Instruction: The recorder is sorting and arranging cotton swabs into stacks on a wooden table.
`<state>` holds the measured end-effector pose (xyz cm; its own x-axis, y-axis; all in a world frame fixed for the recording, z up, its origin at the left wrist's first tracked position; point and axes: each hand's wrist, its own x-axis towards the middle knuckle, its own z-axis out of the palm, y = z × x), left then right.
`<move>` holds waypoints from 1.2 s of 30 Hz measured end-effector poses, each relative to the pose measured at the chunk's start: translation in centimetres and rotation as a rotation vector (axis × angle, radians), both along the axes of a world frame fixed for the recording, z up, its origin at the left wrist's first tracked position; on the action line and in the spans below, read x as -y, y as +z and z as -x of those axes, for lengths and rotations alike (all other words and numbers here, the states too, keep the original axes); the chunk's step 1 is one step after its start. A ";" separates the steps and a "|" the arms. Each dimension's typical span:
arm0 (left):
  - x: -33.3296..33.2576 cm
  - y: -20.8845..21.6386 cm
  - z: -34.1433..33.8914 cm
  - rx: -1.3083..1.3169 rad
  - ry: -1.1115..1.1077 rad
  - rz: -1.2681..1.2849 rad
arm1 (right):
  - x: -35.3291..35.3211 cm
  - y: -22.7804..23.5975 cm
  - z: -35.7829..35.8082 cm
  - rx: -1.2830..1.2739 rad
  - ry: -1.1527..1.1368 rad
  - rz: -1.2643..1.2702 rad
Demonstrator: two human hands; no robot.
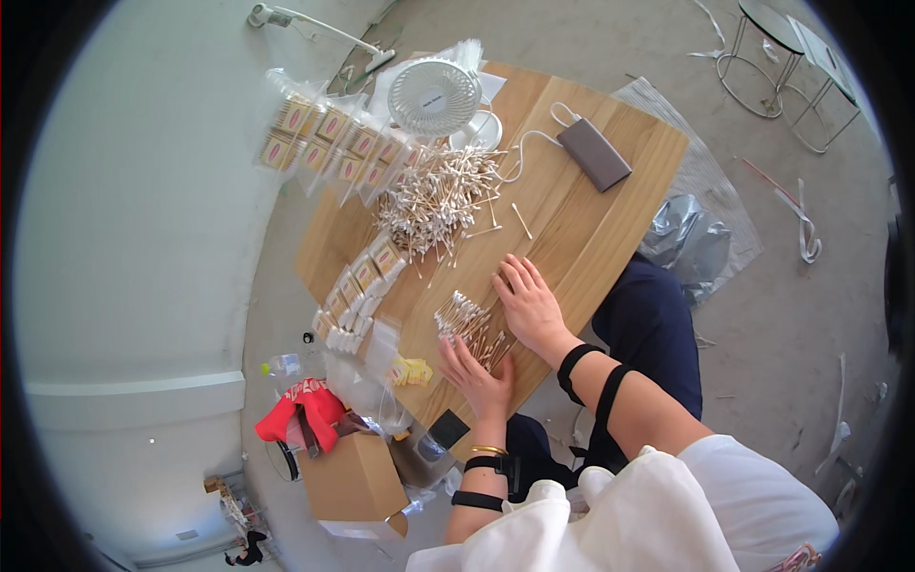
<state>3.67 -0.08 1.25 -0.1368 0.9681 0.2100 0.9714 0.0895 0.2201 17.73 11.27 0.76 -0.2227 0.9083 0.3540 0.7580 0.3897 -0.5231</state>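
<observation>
A small bunch of cotton swabs [463,313] lies on the wooden table between my two hands, its sticks roughly lined up and white tips fanning toward the far left. My left hand [478,379] rests against the near left side of the bunch, fingers stretched out and thumb apart. On the other side, my right hand [531,307] lies on the table with fingers extended, beside the swabs. Farther off is a big loose heap of cotton swabs [434,200]. One single swab [521,221] lies apart from it.
Filled swab packs [362,276] line the table's left edge; more packs [329,143] stand behind. A white fan [436,98] and grey power bank [594,154] sit at the far side. Yellow cards [410,372] lie near my left hand. A cardboard box [353,486] stands below.
</observation>
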 end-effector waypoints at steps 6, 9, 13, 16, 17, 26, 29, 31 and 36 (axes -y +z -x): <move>-1.1 0.5 -0.7 0.168 -0.056 0.077 | 0.0 0.0 0.1 -0.081 0.008 0.027; -2.1 0.3 -1.1 0.119 -0.039 0.000 | 0.0 -0.1 -0.2 -0.126 0.023 0.053; -2.0 0.1 -0.9 -0.046 0.062 0.073 | 0.0 -0.3 -0.3 -0.145 0.039 0.077; -2.7 0.3 -0.1 -0.038 0.027 0.089 | 0.2 -0.1 -0.4 -0.182 0.057 0.107; -3.2 0.4 0.1 -0.050 -0.015 0.116 | 0.1 -0.2 -0.4 -0.190 0.052 0.110; -1.6 -0.3 -0.9 -0.029 -0.034 0.222 | 0.0 -0.2 -0.4 -0.164 0.062 0.117; -0.8 -0.2 -0.8 -0.080 -0.049 0.244 | -0.1 -0.3 -0.1 -0.132 0.054 0.089; -0.5 0.2 -1.0 -0.119 -0.050 0.261 | 0.0 -0.3 0.0 -0.130 0.040 0.088; -1.0 0.7 -1.3 -0.227 -0.026 0.282 | 0.0 -0.1 -0.2 -0.114 0.054 0.096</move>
